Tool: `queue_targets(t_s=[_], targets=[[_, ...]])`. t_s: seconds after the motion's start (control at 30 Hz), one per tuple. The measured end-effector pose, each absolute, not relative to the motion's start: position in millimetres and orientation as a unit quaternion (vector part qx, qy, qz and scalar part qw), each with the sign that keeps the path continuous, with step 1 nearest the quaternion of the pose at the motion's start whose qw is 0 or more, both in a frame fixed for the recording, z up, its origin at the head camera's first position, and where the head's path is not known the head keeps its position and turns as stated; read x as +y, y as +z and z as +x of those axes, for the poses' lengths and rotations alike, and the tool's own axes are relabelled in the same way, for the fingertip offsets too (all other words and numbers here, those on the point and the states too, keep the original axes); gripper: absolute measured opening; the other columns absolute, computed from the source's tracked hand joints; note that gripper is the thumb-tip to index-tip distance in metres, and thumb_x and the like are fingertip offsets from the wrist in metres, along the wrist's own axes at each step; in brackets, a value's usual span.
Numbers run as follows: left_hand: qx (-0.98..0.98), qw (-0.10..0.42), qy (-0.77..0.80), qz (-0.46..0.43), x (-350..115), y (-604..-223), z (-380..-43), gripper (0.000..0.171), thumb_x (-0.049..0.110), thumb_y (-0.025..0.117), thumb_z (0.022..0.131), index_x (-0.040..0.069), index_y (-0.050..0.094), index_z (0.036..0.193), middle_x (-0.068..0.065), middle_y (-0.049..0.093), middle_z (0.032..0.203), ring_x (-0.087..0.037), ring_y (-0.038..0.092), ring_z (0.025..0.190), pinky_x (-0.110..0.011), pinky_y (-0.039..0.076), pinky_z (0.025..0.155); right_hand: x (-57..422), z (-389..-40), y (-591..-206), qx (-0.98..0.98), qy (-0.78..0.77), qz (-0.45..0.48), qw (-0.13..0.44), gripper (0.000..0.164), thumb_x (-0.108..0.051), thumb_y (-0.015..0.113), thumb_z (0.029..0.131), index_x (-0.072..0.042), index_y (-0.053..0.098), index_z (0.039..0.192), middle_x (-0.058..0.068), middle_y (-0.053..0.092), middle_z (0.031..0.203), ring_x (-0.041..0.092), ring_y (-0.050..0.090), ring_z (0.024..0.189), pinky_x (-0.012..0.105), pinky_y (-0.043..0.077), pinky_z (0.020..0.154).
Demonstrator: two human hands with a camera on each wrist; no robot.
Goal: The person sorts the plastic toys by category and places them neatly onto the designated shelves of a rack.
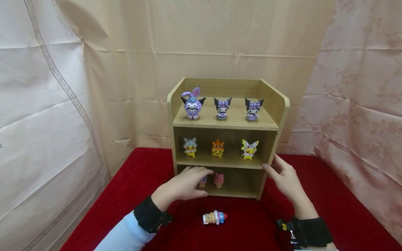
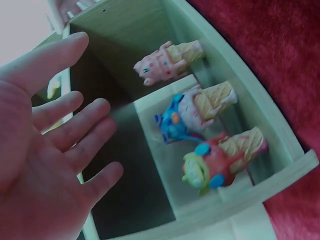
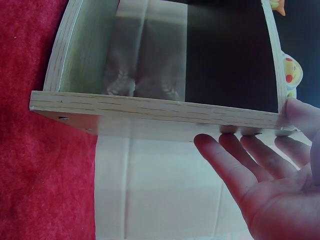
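My left hand (image 1: pixel 188 183) is held in front of the bottom tier of a wooden display shelf (image 1: pixel 226 127), fingers spread and holding nothing. Three ice-cream-cone figurines stand in that tier: a pink one (image 2: pixel 162 65), a blue one (image 2: pixel 192 110) and a red-and-green one (image 2: pixel 225 160); in the head view my left hand hides the last. With my right hand (image 1: pixel 285 176) I hold the shelf's right side panel (image 3: pixel 150 107), thumb at its front edge and fingers along the outside. Another cone figurine (image 1: pixel 215 217), blue-headed, lies on its side before the shelf.
A purple figurine with rabbit ears (image 1: pixel 192 104) and two with black pointed hoods (image 1: pixel 222 108) stand on the top tier. Three costumed yellow figurines (image 1: pixel 217 149) occupy the middle tier. Red cloth (image 1: pixel 125 195) covers the table, and a beige curtain (image 1: pixel 201 38) hangs behind.
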State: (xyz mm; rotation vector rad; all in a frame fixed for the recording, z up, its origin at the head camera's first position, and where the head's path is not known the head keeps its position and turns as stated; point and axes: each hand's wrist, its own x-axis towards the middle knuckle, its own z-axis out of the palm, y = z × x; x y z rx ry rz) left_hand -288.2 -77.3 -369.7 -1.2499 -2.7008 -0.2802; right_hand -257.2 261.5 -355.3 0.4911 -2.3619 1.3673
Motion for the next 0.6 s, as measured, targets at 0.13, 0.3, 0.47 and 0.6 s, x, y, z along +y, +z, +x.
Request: queue_targets(t_s=[0.13,0.3,0.47,0.6], targets=[[-0.895,0.087,-0.104,-0.424,-88,-363,-280,0.066,0.040,0.072,0.084,0.014,0.046,0.138,-0.002,0.053,0.131,-0.016,0.042,0.122,-0.047,0.034,0.102,261,-257,-355,-0.839,0.482,0.173,0.184,0.057,-0.010,0.056,0.097,-0.001,0.031,0.147,0.030,0.046,0.132,0.039,0.054,0.108,0.052,0.052,0.075],[-0.892,0.093,-0.118,-0.425,-99,-356,-271,0.066,0.039,0.073,0.084,0.014,0.046,0.138,-0.001,0.052,0.132,-0.015,0.040,0.124,-0.046,0.033,0.103,261,-256,-354,-0.840,0.480,0.173,0.186,0.057,-0.010,0.056,0.097,-0.001,0.031,0.147,0.030,0.046,0.132,0.038,0.054,0.108,0.048,0.053,0.075],[-0.889,0.092,-0.124,-0.431,-105,-350,-263,0.066,0.039,0.072,0.084,0.014,0.046,0.138,0.000,0.053,0.131,-0.013,0.040,0.124,-0.044,0.034,0.103,261,-256,-354,-0.844,0.473,0.172,0.186,0.056,-0.010,0.056,0.097,0.000,0.030,0.147,0.030,0.046,0.133,0.038,0.054,0.107,0.038,0.055,0.074],[-0.885,0.081,-0.127,-0.441,-106,-347,-259,0.064,0.039,0.072,0.084,0.014,0.047,0.137,0.003,0.054,0.128,-0.011,0.042,0.122,-0.043,0.037,0.101,262,-259,-356,-0.843,0.472,0.176,0.189,0.057,-0.009,0.056,0.097,-0.002,0.031,0.147,0.030,0.046,0.133,0.038,0.054,0.107,0.037,0.055,0.073]])
